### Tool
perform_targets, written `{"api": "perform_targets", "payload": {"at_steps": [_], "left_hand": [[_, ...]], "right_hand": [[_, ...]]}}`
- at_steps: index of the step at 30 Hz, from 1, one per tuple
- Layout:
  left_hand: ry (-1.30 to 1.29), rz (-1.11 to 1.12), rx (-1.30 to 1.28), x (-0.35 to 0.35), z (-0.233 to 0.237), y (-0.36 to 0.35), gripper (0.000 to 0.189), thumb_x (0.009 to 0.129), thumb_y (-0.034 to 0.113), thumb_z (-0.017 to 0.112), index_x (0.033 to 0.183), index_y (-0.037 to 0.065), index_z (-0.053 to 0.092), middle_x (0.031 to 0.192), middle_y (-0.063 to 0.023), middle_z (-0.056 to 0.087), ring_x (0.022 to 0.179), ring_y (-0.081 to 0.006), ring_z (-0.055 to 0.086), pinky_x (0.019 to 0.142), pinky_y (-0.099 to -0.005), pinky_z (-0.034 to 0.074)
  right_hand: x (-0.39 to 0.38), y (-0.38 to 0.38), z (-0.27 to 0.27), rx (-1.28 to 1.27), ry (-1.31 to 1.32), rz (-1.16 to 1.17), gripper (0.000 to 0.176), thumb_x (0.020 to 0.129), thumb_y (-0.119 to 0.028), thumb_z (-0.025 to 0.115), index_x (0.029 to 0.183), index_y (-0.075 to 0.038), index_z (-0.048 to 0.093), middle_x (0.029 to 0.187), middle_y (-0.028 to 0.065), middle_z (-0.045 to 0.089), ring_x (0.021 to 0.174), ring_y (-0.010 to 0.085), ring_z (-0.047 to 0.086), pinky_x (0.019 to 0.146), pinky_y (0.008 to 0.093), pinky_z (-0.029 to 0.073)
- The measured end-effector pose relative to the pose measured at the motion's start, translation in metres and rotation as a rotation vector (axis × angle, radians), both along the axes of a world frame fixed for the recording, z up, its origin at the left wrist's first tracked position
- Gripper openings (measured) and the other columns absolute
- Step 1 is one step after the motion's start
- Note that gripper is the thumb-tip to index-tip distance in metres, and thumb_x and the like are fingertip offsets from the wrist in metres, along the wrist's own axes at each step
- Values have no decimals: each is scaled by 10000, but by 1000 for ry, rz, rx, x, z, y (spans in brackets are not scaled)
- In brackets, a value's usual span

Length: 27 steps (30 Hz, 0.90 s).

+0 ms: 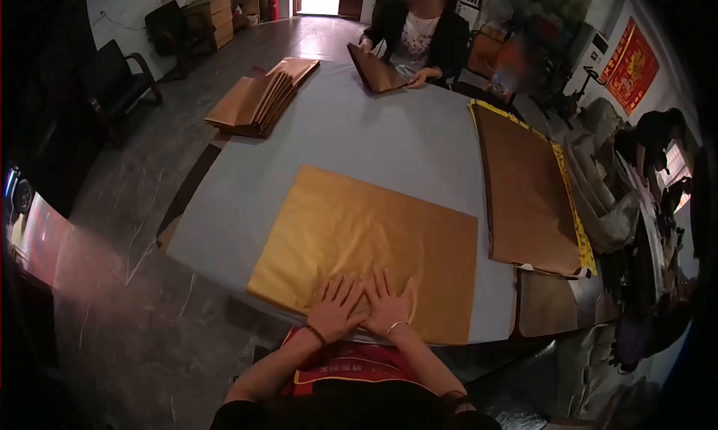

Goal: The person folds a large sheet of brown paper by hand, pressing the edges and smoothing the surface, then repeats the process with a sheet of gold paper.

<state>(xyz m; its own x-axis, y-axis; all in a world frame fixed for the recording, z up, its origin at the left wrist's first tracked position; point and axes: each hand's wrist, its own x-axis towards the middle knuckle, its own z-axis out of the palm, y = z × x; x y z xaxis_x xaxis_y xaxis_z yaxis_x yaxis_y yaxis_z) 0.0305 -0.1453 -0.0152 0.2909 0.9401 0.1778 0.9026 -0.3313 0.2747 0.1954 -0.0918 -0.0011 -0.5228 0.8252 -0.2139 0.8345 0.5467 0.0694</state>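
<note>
A large yellow-brown sheet of paper (374, 235) lies on the grey table (381, 138), reaching the near edge, with wrinkles in its middle. My left hand (338, 304) presses flat on its near part, fingers spread, a dark band at the wrist. Beside it, close to touching, my right hand (387, 303) also lies flat with fingers apart, a light bracelet at the wrist. Neither hand grips anything. What lies under the palms is hidden.
Across the table a person (430, 34) holds a folded brown sheet (378, 75). Folded brown papers (262, 101) are stacked at the far left. A brown paper stack (527, 191) with yellow tape (566, 179) lies at the right. Chairs (120, 75) stand at the left.
</note>
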Motion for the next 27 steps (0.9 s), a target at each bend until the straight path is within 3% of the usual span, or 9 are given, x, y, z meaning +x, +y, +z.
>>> {"api": "perform_targets", "payload": {"at_steps": [1, 3, 5, 12, 13, 15, 19, 22, 27], "left_hand": [[33, 55, 39, -13, -1, -7, 663, 926, 517, 443, 1437, 106, 345, 1484, -166, 305, 1377, -343, 250, 1105, -503, 182], [61, 183, 58, -41, 1, -20, 658, 908, 509, 482, 1410, 94, 386, 1461, -172, 340, 1364, -350, 268, 1099, -509, 193], [49, 362, 101, -71, -12, -33, 646, 855, 469, 553, 1351, 69, 448, 1422, -171, 385, 1326, -356, 325, 1079, -501, 246], [208, 739, 114, -143, -18, -68, 728, 886, 513, 490, 1410, 30, 341, 1483, -181, 290, 1385, -321, 241, 1113, -535, 135], [209, 753, 105, -136, -12, -70, 728, 886, 513, 490, 1410, 30, 341, 1483, -181, 290, 1385, -321, 241, 1113, -535, 135], [120, 689, 100, -112, 8, -66, 746, 882, 511, 499, 1425, 34, 313, 1505, -163, 255, 1407, -302, 202, 1119, -551, 94], [40, 36, 109, -48, 10, -44, 747, 849, 504, 552, 1419, 74, 334, 1500, -128, 272, 1412, -271, 199, 1136, -484, 143], [133, -78, 66, -26, -1, -30, 770, 861, 495, 562, 1447, 75, 293, 1512, -109, 256, 1407, -270, 205, 1151, -455, 114], [94, -68, 112, -27, -15, -30, 732, 809, 319, 633, 1431, 80, 329, 1487, -98, 302, 1393, -257, 237, 1147, -453, 151]], "right_hand": [[-1, -2, 6, -49, 53, -35, 953, 745, -768, 451, 1496, -240, 196, 1573, 58, 77, 1448, 243, 49, 1040, 707, -9], [-2, -3, 11, -90, 186, -46, 968, 736, -780, 454, 1495, -233, 205, 1574, 65, 77, 1447, 260, 49, 1041, 700, -44], [0, -4, 5, 26, 254, -12, 954, 724, -742, 514, 1470, -192, 286, 1556, 121, 145, 1441, 288, 97, 1035, 702, -40], [-4, -3, 1, 35, 193, -2, 958, 725, -698, 559, 1483, -200, 249, 1566, 90, 124, 1446, 271, 80, 1064, 667, -18], [-4, -1, 0, -26, 156, -29, 967, 738, -751, 488, 1495, -216, 214, 1572, 91, 75, 1447, 275, 47, 1062, 670, -46], [-6, -2, 2, -21, 150, -18, 968, 737, -753, 488, 1495, -219, 210, 1572, 93, 79, 1447, 276, 52, 1063, 670, -43], [-3, -1, -1, 24, 160, -2, 965, 737, -761, 484, 1492, -220, 221, 1570, 92, 91, 1446, 272, 62, 1064, 669, -41], [-1, -1, -8, 74, 166, 8, 938, 738, -728, 518, 1478, -209, 265, 1566, 81, 123, 1443, 263, 94, 1057, 677, -8], [0, -2, -12, 136, 221, 10, 909, 740, -686, 553, 1463, -195, 304, 1558, 80, 162, 1438, 265, 123, 1056, 679, 25]]}}
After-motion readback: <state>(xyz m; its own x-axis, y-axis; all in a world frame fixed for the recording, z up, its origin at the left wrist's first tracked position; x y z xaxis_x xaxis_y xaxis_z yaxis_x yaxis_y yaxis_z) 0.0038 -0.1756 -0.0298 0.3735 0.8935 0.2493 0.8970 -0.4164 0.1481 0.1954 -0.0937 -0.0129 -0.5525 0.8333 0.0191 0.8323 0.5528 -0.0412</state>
